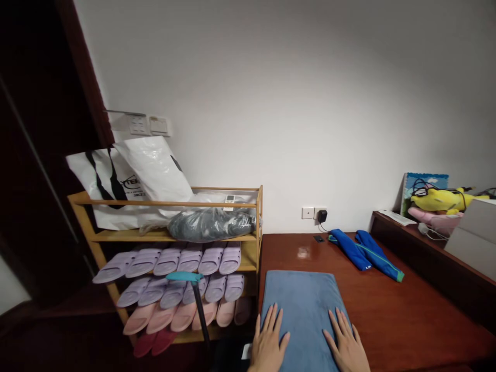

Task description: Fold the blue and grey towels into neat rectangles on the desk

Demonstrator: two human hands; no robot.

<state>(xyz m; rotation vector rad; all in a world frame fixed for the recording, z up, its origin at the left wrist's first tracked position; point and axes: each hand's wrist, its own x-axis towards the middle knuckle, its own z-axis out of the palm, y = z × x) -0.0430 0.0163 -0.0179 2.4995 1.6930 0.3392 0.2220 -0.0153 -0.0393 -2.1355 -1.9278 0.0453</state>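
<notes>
A flat blue cloth-covered rectangle, soft-looking like a folded towel or a thin cushion, lies on the reddish-brown wooden desk. On its left edge rests my left hand, palm down with the fingers spread. My right hand lies the same way along the right edge, its fingers stretched forward and apart. Neither hand grasps anything. The near end of the blue piece runs out of the picture at the bottom.
Left of the desk stands a wooden shoe rack with several purple and pink slippers, a white bag and a plastic-wrapped dark bundle. Blue sleeves lie behind, near a plugged-in adapter. A raised ledge at right holds a yellow plush.
</notes>
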